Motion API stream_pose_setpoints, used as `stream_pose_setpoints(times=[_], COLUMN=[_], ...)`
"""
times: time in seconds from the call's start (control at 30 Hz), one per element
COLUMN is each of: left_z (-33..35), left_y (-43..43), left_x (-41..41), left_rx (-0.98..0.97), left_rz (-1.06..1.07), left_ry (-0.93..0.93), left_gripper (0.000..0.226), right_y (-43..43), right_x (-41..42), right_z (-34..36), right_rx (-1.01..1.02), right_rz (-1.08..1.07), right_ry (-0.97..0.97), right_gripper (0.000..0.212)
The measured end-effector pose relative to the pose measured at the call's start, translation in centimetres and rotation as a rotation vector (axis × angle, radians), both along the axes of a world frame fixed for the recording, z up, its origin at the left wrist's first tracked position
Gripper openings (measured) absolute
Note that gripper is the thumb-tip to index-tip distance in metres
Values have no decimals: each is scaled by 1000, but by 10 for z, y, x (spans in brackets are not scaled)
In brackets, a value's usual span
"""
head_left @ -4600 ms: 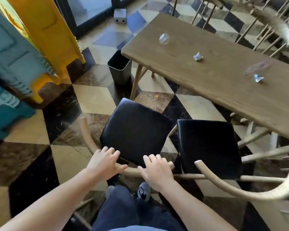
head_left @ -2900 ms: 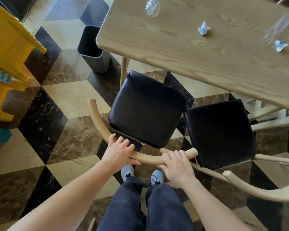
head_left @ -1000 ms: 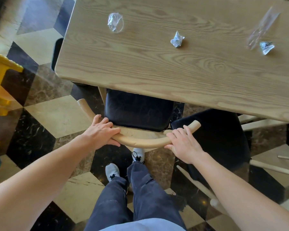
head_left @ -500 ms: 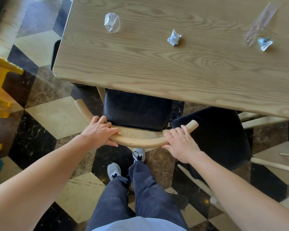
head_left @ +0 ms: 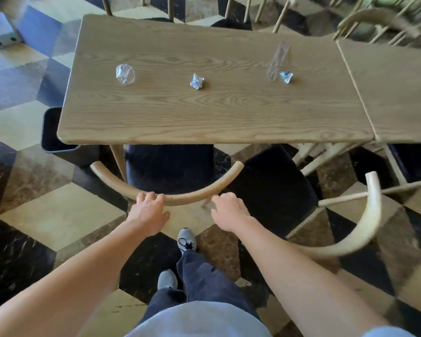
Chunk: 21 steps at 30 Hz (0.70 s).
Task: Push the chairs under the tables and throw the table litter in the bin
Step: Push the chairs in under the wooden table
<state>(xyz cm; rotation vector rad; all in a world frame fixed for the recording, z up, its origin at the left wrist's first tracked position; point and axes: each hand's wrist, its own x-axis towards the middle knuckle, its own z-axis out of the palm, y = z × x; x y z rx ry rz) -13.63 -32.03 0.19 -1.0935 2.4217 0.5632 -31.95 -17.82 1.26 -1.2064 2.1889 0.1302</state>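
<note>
The left hand [head_left: 149,213] is seen nearest, its fingertips laid on the curved back rail [head_left: 180,199] of the first chair [head_left: 169,166], fingers loosely bent and not wrapped round it. The right hand [head_left: 229,211] is held just beside the rail, half curled, with nothing gripped. The black seat of this chair is tucked partly beneath the table [head_left: 216,113]. To the right, a second chair [head_left: 272,188] is left standing out from the table. A dark bin [head_left: 54,139] is set on the floor at the table's left corner. Farther off, on the tabletop, four pieces of litter are spread: a clear plastic wad [head_left: 125,73], a crumpled paper [head_left: 196,81], a clear wrapper [head_left: 278,60] and a small foil scrap [head_left: 286,76].
</note>
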Motion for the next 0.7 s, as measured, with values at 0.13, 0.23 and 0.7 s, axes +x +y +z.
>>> stream_pose_setpoints(times=[0.13, 0.23, 0.7], left_z=[39, 63, 68], left_y=[25, 53, 223], left_x=[-22, -42, -164], left_rx=[48, 75, 89], left_rz=[-119, -173, -430], left_ry=[88, 143, 73], left_gripper=[27, 20, 28], right_y=[37, 73, 250], right_x=[11, 7, -102], right_z=[32, 53, 60], right_rx=[7, 2, -14], right_rz=[-143, -205, -390], right_ry=[-40, -31, -18], right_gripper=[28, 21, 18])
